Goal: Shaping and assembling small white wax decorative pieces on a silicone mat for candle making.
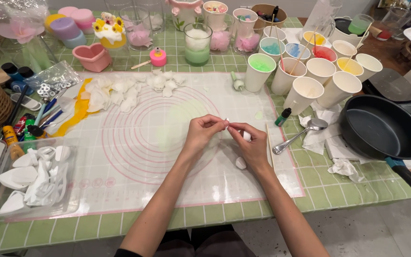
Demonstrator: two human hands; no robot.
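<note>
Both hands meet above the white mat (167, 157). The left hand (201, 133) and the right hand (249, 143) pinch one small white piece (227, 122) between their fingertips. A white lump (240, 163) lies on the mat just beside the right wrist.

A craft workshop table: paper cups (305, 93) of coloured wax; silicone mat (158, 138); moulded candles (65, 27); pan (381, 127)

Both hands (227, 135) pinch a small wax piece (226, 121) over the silicone mat (167, 143), petals (120, 93) behind-left, spoon (300, 133) and pan (381, 128) to the right.
</note>
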